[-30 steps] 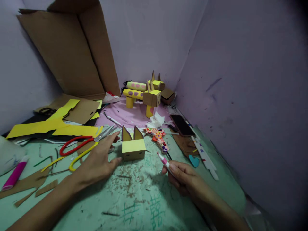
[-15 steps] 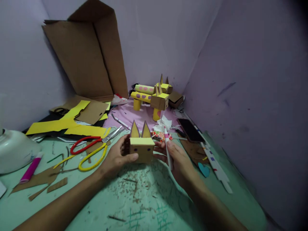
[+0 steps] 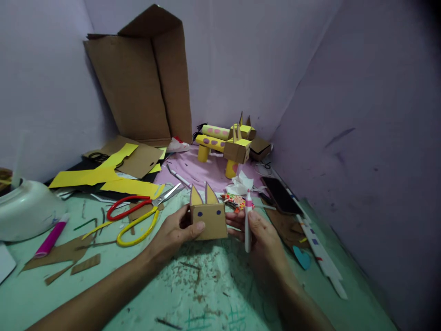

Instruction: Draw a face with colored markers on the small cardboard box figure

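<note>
My left hand [image 3: 181,230] grips a small cardboard box head [image 3: 213,225] from its left side, thumb on the front face. Two pointed ears with purple edges rise from the box's top, and two dark blue dots mark its front. My right hand [image 3: 263,232] has a white marker [image 3: 248,225] with a pink band held upright between thumb and fingers. Its other fingers reach to the right side of the box. Left of my left hand lie open scissors [image 3: 138,220] with one red and one yellow handle.
Two yellow cardboard animals [image 3: 223,142] with spots stand at the back. A large folded cardboard [image 3: 138,87] leans on the wall. Yellow paper [image 3: 86,177], a magenta tube [image 3: 51,236] and cardboard scraps lie left. A phone [image 3: 280,195] and a blue heart [image 3: 302,257] lie right.
The box head has tilted back, so its plain front faces me more and its yellow top no longer shows. The whole view has shifted, moving the scene slightly right.
</note>
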### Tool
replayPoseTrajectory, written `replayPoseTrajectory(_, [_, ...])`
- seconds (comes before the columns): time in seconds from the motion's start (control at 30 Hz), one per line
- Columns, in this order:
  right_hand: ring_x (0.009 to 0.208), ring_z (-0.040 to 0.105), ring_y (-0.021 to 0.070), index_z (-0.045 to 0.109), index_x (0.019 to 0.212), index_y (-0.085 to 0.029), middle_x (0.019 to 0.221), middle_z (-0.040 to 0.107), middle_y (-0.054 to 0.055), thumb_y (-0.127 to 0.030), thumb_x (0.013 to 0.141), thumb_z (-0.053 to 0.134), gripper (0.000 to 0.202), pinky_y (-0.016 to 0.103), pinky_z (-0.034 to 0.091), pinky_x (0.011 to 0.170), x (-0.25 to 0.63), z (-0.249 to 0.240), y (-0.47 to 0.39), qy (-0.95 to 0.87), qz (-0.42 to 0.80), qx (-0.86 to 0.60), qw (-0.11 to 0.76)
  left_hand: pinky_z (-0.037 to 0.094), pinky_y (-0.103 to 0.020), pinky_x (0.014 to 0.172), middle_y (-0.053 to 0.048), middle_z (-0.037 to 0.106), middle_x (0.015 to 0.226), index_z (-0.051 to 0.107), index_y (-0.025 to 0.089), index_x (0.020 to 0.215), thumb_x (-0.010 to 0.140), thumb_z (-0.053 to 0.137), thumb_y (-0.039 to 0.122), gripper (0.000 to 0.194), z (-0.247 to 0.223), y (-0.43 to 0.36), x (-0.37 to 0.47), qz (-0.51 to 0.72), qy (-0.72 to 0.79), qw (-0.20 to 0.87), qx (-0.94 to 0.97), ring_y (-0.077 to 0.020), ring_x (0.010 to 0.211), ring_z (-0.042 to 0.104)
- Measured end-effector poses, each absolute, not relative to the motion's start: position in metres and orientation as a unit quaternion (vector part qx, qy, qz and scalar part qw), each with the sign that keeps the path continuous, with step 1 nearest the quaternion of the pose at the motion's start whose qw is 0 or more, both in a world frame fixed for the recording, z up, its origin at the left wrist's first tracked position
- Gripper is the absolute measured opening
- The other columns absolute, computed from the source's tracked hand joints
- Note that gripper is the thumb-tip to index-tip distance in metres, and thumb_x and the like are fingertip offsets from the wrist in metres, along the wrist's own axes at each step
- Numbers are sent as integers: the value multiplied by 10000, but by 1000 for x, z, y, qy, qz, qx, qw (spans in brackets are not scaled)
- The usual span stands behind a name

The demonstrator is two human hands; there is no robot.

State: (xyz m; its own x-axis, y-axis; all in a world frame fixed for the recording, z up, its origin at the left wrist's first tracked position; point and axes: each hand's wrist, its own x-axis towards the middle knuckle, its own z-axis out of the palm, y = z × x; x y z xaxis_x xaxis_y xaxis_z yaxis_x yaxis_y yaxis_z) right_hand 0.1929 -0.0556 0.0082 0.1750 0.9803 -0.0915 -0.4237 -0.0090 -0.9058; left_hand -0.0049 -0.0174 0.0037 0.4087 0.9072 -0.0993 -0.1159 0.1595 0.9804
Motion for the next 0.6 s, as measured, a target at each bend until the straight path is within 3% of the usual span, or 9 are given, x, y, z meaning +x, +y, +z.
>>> replayPoseTrajectory(0.23, [741, 743, 238, 701, 760, -171, 826, 784, 105, -635, 638, 834, 497, 376, 602, 722, 192, 7, -56, -321, 558, -440, 626, 540, -516, 945, -153, 724, 1196, 612, 168, 1262, 645, 839, 392, 695, 2, -17, -5, 366, 355, 677, 530, -370, 1089, 672])
replayPoseTrajectory(0.4, [696, 729, 222, 713, 764, -170, 801, 778, 99, -629, 622, 848, 498, 364, 600, 705, 189, 7, -57, -321, 566, -439, 620, 541, -490, 876, -117, 742, 1134, 619, 168, 1209, 554, 702, 224, 663, -3, -16, -4, 347, 355, 721, 483, -350, 1043, 675])
replayPoseTrajectory(0.6, [563, 667, 192, 725, 898, -183, 754, 754, 81, -569, 648, 853, 478, 324, 570, 547, 204, 7, -62, -323, 529, -467, 631, 496, -456, 917, -115, 723, 1089, 632, 142, 1129, 556, 800, 225, 603, 5, -21, 1, 405, 365, 706, 452, -325, 1040, 642])
